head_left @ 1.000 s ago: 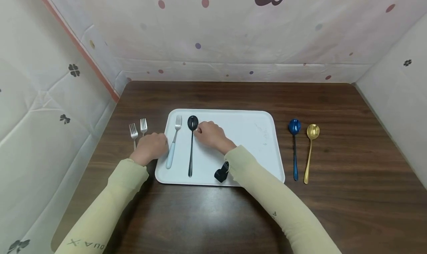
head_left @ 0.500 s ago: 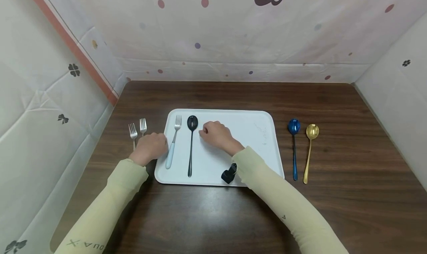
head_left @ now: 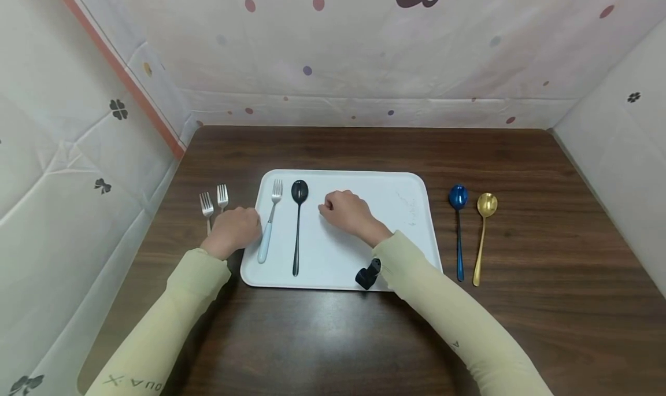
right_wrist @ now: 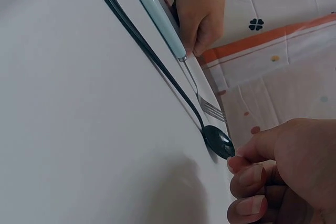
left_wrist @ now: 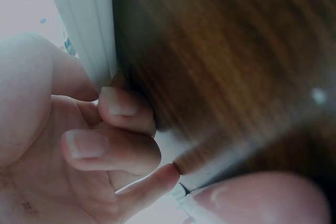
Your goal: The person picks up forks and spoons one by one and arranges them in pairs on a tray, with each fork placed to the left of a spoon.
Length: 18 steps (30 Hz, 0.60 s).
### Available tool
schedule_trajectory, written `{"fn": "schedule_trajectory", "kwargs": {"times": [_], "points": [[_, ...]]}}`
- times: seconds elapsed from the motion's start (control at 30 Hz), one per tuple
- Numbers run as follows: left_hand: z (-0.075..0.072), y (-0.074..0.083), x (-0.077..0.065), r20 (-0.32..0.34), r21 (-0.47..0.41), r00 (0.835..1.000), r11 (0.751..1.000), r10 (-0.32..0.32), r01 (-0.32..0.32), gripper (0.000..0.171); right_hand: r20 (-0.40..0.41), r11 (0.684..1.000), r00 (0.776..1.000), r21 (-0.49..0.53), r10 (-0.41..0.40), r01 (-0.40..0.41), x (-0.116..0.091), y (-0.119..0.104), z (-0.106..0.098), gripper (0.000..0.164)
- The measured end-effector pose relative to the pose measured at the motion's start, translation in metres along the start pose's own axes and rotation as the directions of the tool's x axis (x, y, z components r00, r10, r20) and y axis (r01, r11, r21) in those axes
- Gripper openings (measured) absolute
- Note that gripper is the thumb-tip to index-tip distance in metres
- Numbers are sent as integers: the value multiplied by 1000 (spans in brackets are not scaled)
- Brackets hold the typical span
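Note:
A white rectangular tray [head_left: 374, 188] lies on the table. On its left part rest a fork with a light blue handle [head_left: 265, 243] and, beside it, a long black spoon [head_left: 299, 193], both with heads toward the back. My left hand [head_left: 236, 231] grips the tray's left edge; in the left wrist view its fingers curl beside the white rim [left_wrist: 86, 14]. My right hand [head_left: 347, 211] is over the tray to the right of the spoon, fingers curled and holding nothing. In the right wrist view, thumb and index meet near the spoon bowl [right_wrist: 219, 141], which overlaps them slightly.
Left of the tray lie two forks [head_left: 207, 205], their handles hidden behind my left hand. A blue spoon [head_left: 458, 196] and a gold spoon [head_left: 487, 204] lie side by side on the right of the dark wooden table [head_left: 546, 222]. Patterned cloth [head_left: 343, 55] borders the back and sides.
My right hand has moved from beside the black spoon's bowl to the right, away from it. The left hand, the tray and the cutlery have stayed in place.

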<state>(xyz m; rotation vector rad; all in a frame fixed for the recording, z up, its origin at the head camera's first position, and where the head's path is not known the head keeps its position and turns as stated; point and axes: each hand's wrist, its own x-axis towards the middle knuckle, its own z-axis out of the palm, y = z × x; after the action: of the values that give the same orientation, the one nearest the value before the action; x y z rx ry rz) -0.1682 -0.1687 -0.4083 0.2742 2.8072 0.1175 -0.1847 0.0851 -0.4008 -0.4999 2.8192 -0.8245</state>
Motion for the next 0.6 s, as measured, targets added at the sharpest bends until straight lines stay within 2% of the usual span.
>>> {"fn": "schedule_trajectory", "kwargs": {"times": [0.37, 0.6], "points": [[-3, -1, -3, 2, 1, 1000, 1000, -1, 1, 28, 22, 999, 1000, -25, 23, -22, -8, 9, -7, 29], [-4, 1, -5, -1, 14, 1000, 1000, 7, -7, 29, 35, 996, 996, -43, 80, -79, -13, 25, -13, 30]]}}
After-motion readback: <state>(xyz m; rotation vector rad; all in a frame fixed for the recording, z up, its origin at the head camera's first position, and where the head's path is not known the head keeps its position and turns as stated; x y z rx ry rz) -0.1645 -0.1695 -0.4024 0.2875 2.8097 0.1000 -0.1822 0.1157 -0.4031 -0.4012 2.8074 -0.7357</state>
